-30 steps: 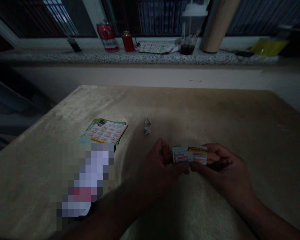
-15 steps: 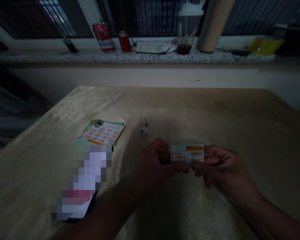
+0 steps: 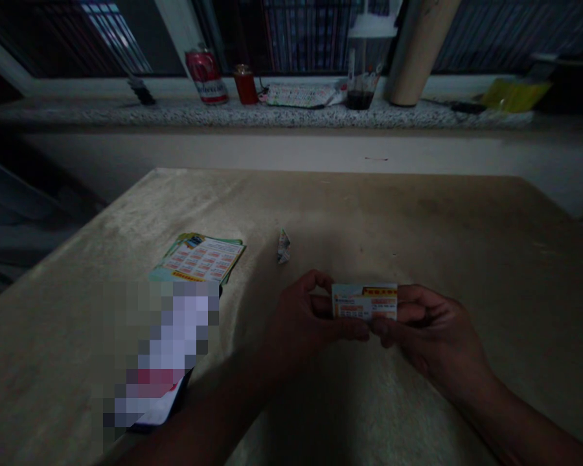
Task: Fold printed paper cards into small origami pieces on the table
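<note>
Between both hands is a small printed paper (image 3: 364, 301), folded into a rectangle with orange text and a yellow-red band. My left hand (image 3: 308, 314) pinches its left side, thumb along the lower edge. My right hand (image 3: 432, 327) grips the right side, its thumb nearly meeting the left one at the bottom middle. The paper is held above the table. Beyond my left hand lies a small folded paper piece (image 3: 283, 247). Farther left rests a stack of similar printed sheets (image 3: 201, 257), green at the edges.
A phone (image 3: 172, 356), its screen blurred out, lies on the table (image 3: 418, 220) by my left forearm. Along the stone windowsill (image 3: 282, 118) behind stand a red can (image 3: 207, 76), a red jar (image 3: 245, 85), a lidded plastic cup (image 3: 362, 71) and a tan cylinder (image 3: 420, 52).
The right-hand fingers beneath the paper have tucked in closer to it. Both hands keep their hold, and the whole view has shifted slightly.
</note>
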Demonstrator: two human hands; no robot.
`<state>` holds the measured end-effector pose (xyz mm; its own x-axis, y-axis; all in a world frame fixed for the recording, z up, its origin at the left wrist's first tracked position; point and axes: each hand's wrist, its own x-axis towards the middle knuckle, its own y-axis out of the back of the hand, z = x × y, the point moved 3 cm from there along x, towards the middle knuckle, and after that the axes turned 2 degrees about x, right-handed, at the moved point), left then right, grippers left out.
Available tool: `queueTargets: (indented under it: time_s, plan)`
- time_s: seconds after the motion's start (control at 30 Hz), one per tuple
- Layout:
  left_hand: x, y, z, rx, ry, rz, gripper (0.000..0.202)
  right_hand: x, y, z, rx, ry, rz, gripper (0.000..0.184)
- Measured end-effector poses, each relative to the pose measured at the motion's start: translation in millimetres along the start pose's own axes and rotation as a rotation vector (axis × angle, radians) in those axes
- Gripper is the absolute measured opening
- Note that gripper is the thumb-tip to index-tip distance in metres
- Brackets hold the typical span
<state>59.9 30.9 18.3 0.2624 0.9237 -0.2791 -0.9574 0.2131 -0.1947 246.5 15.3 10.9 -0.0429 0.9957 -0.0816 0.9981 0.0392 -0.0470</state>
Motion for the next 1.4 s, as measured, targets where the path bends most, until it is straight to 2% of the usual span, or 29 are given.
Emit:
queueTargets:
  time_s: [0.07,0.13,0.17,0.23,0.3,0.43,0.57,0.67,0.77,0.83,0.97,1.07,1.23,1.4]
  plan:
    - [-2,5.3,2,0.184,-0.150,0.040,0.064,1,3,-5,-0.181,0.138,0.096,0.019]
    - [-7,8.6,9,0.489,-0.444,0.087,0.072,1,3,-15,-0.386,0.396,0.148,0.012]
    - [-10,8.3,12,0.651,-0.593,0.088,0.068,0,1,-20,-0.465,0.535,0.127,0.010]
    - [-15,6.1,15,0.903,-0.812,0.057,0.045,-1,-1,-26,-0.552,0.727,0.026,0.012]
    - [-18,4.7,17,1.010,-0.930,0.024,0.021,-1,-2,-27,-0.579,0.787,-0.071,0.017]
    - [-19,5.4,20,1.047,-1.036,0.003,0.012,0,1,-26,-0.632,0.769,-0.165,0.021]
    - [-21,10.4,20,1.106,-1.059,-0.054,0.011,5,2,-26,-0.657,0.680,-0.333,0.023]
    - [-20,12.7,13,1.202,-0.993,-0.225,0.013,12,3,-19,-0.744,0.611,-0.449,0.015]
    - [-17,13.3,5,1.306,-0.883,-0.375,0.014,18,4,-9,-0.829,0.616,-0.465,0.009]
    - [-16,13.1,2,1.350,-0.834,-0.417,0.019,18,4,-6,-0.828,0.654,-0.435,0.007]
    - [-16,11.6,1,1.386,-0.798,-0.425,0.023,14,1,-7,-0.830,0.727,-0.358,0.012]
    - [-16,11.6,0,1.385,-0.768,-0.426,0.022,14,-2,-7,-0.852,0.733,-0.374,0.012]
    - [-17,13.5,-2,1.366,-0.702,-0.434,0.026,19,-4,1,-0.913,0.644,-0.448,0.016]
    - [-19,12.6,4,1.360,-0.690,-0.456,0.027,20,-3,4,-0.922,0.582,-0.451,0.018]
